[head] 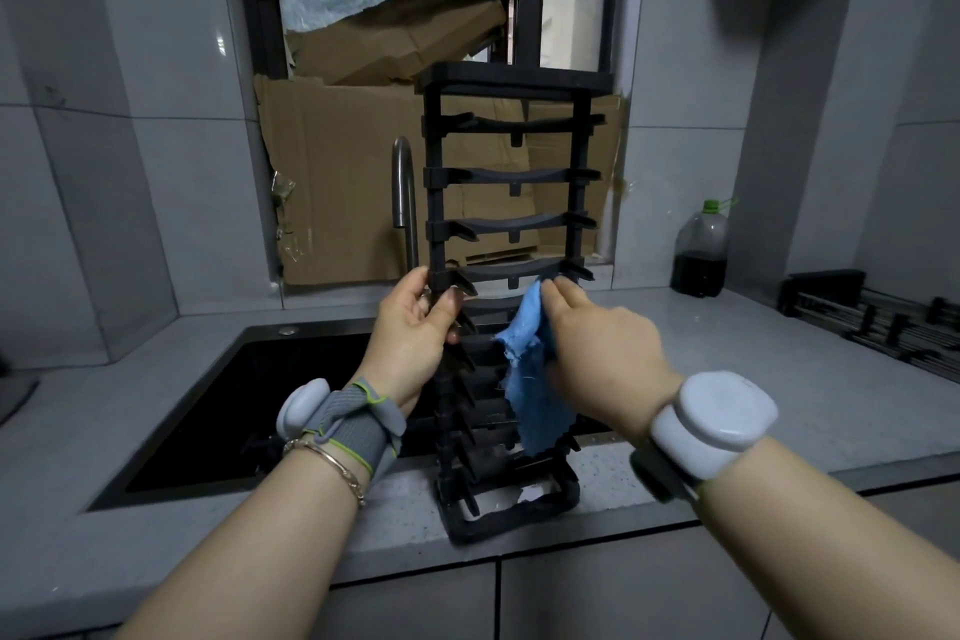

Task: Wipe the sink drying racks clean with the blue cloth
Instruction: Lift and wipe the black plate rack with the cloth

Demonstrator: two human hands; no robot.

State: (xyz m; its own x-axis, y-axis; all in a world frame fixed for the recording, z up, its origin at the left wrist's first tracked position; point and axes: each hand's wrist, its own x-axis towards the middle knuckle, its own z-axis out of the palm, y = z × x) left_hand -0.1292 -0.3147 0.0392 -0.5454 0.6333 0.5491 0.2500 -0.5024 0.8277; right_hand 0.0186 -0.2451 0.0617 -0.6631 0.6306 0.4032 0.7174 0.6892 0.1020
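rack (511, 224): matte black throughout, centre of frame
cloth (530, 379): plain light blue
sink (291, 379): glossy black, lower left
counter (753, 343): pale grey, finely speckled
tiles (130, 120): plain grey
cardboard (353, 182): brown, upper centre
bottle (700, 250): clear, dark liquid, green cap, right
tap (404, 182): brushed silver
left wristband (358, 418): grey knit, lime-green edging
right wristband (711, 418): white

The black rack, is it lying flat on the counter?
No, the black rack stands on end on the counter, held by the left hand.
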